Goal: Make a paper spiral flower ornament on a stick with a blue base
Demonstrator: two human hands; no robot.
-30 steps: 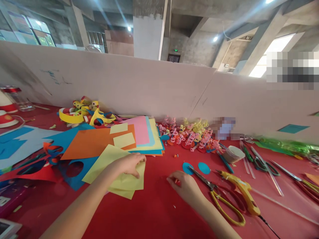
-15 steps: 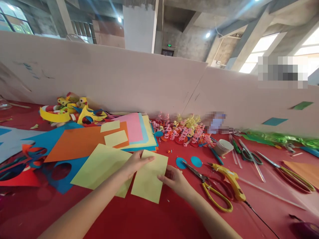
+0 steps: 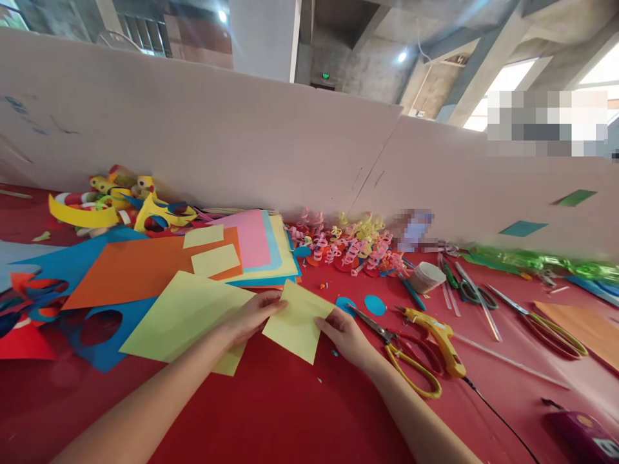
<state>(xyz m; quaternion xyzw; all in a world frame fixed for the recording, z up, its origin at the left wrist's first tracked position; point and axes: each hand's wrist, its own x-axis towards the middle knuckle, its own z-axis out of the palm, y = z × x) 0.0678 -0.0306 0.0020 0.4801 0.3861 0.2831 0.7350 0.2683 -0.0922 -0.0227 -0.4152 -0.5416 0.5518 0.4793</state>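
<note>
A small light-yellow paper sheet is held just above the red tabletop. My left hand pinches its left edge, and my right hand grips its right edge. Directly left of it lies a larger light-yellow sheet on the table, partly under my left forearm. Yellow-handled scissors lie just right of my right hand, with a yellow glue gun beside them.
Orange, blue and pink sheets are stacked at the left back. Curled paper strips pile against the pale partition. Two blue paper discs, a tape roll, more scissors and a purple device lie to the right.
My left hand drew the small yellow sheet off the larger one and my right hand took its other edge. The sheet now sits turned and lifted between both hands.
</note>
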